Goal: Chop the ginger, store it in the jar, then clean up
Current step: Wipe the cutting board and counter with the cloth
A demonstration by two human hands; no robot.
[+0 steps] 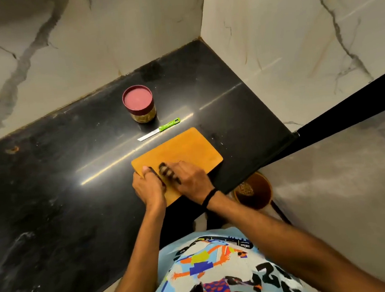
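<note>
An orange cutting board (182,149) lies on the black counter near its front edge. My left hand (147,188) grips the board's near left corner, thumb on top. My right hand (189,177) presses a small dark striped cloth (165,169) onto the board's near part; a dark piece also shows between the two hands. No ginger is visible on the board. Behind the board lies a small knife (160,130) with a green handle, blade pointing left. A jar (139,106) with a maroon lid on it stands just beyond the knife, with yellowish contents showing through its side.
The black counter (63,179) ends at marble walls behind and to the right. Its front edge runs diagonally past the board. On the floor below that edge stands a brown bin (253,190) with scraps inside.
</note>
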